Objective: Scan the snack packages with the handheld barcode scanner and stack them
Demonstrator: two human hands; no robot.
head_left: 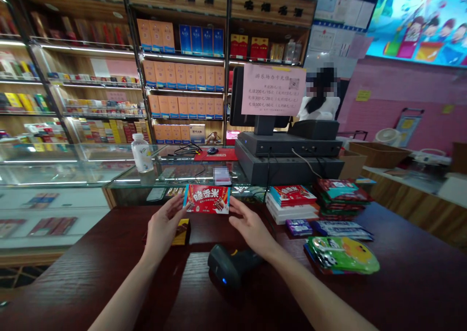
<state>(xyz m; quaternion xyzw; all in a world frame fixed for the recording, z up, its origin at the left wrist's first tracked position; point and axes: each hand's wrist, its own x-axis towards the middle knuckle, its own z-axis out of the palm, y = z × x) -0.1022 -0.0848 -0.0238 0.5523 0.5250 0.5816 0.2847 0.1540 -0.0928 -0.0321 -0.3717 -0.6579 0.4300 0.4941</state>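
Note:
A red snack box (206,199) with white lettering and a blue left end is held up above the dark counter, its printed face toward me. My left hand (164,226) grips the box's left end, thumb in front. At the right edge, the curled fingers of my right hand (251,226) hold the box. Below my hands, a black barcode scanner (228,267) with a blue light lies on the counter, partly under my right wrist. Behind my left hand is a yellow packet (181,232), partly covered.
To the right are stacked red-and-white boxes (292,202), dark red snack packs (343,199), a purple packet (298,227) and a green packet (341,255). A register (288,158) with a monitor stands behind. A bottle (142,153) is on the glass case. A person stands beyond the register.

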